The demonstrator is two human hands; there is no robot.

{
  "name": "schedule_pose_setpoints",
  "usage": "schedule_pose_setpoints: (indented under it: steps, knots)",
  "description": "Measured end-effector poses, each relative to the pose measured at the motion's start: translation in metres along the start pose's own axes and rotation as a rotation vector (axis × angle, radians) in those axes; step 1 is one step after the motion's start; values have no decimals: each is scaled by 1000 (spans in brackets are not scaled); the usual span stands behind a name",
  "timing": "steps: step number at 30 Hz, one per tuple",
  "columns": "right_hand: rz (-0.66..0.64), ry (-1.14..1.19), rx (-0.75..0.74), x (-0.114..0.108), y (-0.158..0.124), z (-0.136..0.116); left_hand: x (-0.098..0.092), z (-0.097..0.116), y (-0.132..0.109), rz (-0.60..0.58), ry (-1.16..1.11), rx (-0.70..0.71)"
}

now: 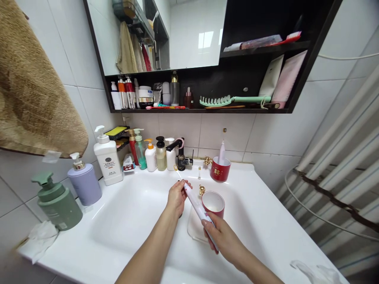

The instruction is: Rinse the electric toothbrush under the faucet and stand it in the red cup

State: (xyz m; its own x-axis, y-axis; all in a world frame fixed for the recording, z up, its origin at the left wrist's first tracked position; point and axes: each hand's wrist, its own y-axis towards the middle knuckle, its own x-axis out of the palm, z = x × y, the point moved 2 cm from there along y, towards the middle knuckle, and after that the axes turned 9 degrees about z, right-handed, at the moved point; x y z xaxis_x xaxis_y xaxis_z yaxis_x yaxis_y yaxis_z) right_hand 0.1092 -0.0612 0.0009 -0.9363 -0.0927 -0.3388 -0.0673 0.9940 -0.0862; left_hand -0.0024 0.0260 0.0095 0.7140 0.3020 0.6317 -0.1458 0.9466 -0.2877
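Note:
A pale pink electric toothbrush (pixel 195 204) slants across the sink, its brush head pointing up and left toward the tap. My right hand (pixel 223 236) wraps round the lower end of its handle. At the upper end, my left hand (pixel 177 196) is closed with its fingertips on the neck just below the brush head. Right behind the handle stands a red cup (pixel 219 213) with a gold handle, upright on a pale shallow tray (pixel 194 230) in the sink. The tray is partly hidden by my right hand and the toothbrush.
Behind the white sink (pixel 124 221) is a black tap (pixel 180 152). A second red cup (pixel 225 173) holds another electric toothbrush (pixel 222 152). Several pump bottles (pixel 151 157) line the back left. A dark mirror cabinet (pixel 166 111) overhangs. White pipes (pixel 334 154) run along the right.

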Motion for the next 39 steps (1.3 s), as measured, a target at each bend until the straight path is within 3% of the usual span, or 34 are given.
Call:
schedule_pose_setpoints:
  steps: [11, 20, 27, 30, 33, 39]
  knots:
    - [96, -123, -97, 1, -1, 1, -2, -2, 2, 64, -19, 19]
    - [-27, 25, 51, 4, -3, 0, -5, -6, 8, 82, -33, 16]
    - [27, -66, 9, -1, -2, 1, -5, -6, 14, 119, 21, 40]
    - [36, -53, 8, -4, -2, 3, -3, -5, 23, 140, 198, 45]
    - [83, -6, -4, -8, 0, 4, 3, -11, 39, 83, 442, -16]
    - [109, 46, -58, -13, 2, 1, 25, -33, 81, 43, 630, 25]
